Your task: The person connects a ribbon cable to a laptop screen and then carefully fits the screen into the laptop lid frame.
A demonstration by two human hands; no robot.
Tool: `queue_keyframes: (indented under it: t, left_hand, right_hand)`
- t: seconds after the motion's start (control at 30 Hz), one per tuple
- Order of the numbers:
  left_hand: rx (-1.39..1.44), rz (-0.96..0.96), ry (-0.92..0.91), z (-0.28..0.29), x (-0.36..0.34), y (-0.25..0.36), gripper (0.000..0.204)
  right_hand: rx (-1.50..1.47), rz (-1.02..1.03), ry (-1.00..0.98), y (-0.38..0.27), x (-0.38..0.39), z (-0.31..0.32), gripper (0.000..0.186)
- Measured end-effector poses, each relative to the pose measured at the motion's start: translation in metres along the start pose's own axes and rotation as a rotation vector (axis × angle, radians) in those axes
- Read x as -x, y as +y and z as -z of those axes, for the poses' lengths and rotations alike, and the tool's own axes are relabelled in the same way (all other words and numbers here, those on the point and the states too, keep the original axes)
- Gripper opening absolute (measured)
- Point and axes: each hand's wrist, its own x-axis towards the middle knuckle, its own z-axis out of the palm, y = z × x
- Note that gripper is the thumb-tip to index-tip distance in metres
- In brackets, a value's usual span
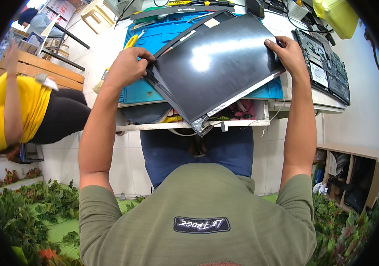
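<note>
A dark glossy screen panel [222, 66] lies tilted over a blue repair mat [145, 37], its silvery lower edge jutting past the desk front. A black frame [179, 42] sits beneath it. My left hand [127, 66] pinches the left edge of the screen stack, and my right hand [293, 57] grips the panel's upper right edge, thumb on its face. A yellow-handled cutter [132, 41] is beside my left hand. An opened laptop base with exposed boards [318, 73] lies right of my right hand.
An open drawer [154, 127] with assorted items is under the screen. A yellow bag [333, 17] hangs back right. A person in yellow [21, 106] is close on my left, near a wooden bench [69, 80]; another person [43, 22] is farther back. A wooden cubby [349, 177] stands right.
</note>
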Motion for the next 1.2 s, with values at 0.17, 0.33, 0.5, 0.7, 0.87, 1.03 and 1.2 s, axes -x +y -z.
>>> queue_keyframes:
  t: [0.17,0.33,0.5,0.7,0.87,1.03,1.2]
  left_hand:
    - [0.030,-0.009,-0.013,0.001,0.002,0.010,0.026]
    - [0.230,-0.021,0.247,0.016,0.001,-0.011,0.025]
    - [0.220,-0.043,0.289,0.014,0.007,-0.020,0.028]
    - [0.201,-0.049,0.337,0.009,0.016,-0.025,0.025]
    - [0.093,-0.096,0.331,0.009,0.019,-0.031,0.026]
    - [-0.047,-0.046,0.144,0.016,0.031,-0.015,0.040]
    - [-0.047,-0.028,-0.007,0.019,0.036,-0.014,0.054]
  right_hand:
    - [0.016,0.013,-0.023,0.011,-0.003,0.001,0.070]
    - [0.053,-0.026,-0.010,0.000,0.001,0.003,0.069]
    - [0.030,-0.038,-0.025,-0.007,0.003,0.003,0.065]
    - [0.117,-0.028,0.026,-0.019,0.007,-0.001,0.063]
    - [0.179,-0.022,-0.004,-0.034,0.007,-0.002,0.061]
    - [0.217,0.010,0.013,-0.028,0.001,-0.007,0.059]
    - [0.263,0.065,0.047,-0.023,-0.002,-0.016,0.058]
